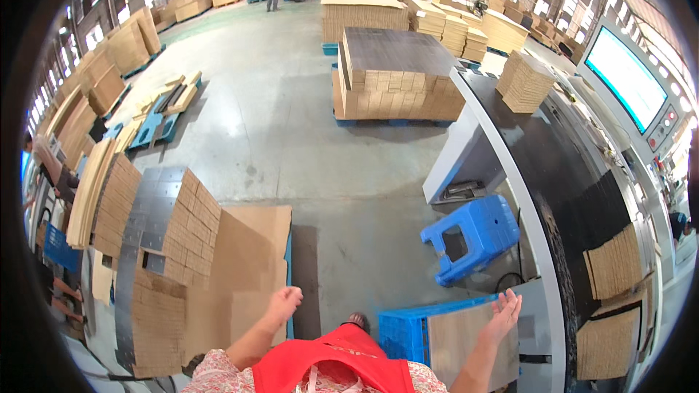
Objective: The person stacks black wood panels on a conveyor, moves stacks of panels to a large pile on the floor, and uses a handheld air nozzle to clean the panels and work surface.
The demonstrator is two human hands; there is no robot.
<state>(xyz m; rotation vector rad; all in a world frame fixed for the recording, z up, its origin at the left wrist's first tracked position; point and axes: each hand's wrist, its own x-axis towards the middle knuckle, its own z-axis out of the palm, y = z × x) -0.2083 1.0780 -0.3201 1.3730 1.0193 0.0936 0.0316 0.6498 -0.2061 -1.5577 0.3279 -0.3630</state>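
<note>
Left hand (280,306): fingers (294,295) loosely curled, cannot tell how far closed, holding nothing visible. One brown sheet (251,247) below and left, bearing stacked panels (186,229). Right hand (501,318): fingers partly spread, holding nothing visible; one wood-coloured board (460,342) below, one blue crate (399,340) along board's left. One blue stool (489,229) just beyond. Rightward, tabletop (550,149) with at least three panel stacks (613,263).

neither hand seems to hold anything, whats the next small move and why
Probably move the right hand toward the nearest board stack at the black worktop: it looks empty with its fingers spread, and that stack stands on its side, while the left hand is over by the brown sheet.
</note>
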